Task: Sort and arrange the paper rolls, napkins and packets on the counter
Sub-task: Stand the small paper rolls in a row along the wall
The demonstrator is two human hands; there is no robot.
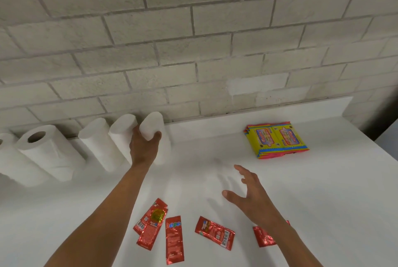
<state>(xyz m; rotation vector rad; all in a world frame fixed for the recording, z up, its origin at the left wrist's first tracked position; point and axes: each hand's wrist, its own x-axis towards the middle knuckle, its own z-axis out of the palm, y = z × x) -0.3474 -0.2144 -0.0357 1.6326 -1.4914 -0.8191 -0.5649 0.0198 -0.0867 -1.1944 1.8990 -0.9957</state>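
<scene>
The paper rolls (51, 150) are lined along the wall, the last roll (154, 135) grasped by the left hand (144, 146), right hand (247, 191) fingers released, red packets (174, 238) left scattered on the bench (323, 202)

Left hand (144, 145) gripping end paper roll (155, 135) at brick wall (193, 40), right hand (249, 193) spread, empty, nearer than wall, red packets (174, 238) nearest.

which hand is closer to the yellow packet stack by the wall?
Right. The right hand hovers open over the counter, in front of and left of the yellow packet stack. The left hand is farther left, gripping a paper roll.
</scene>
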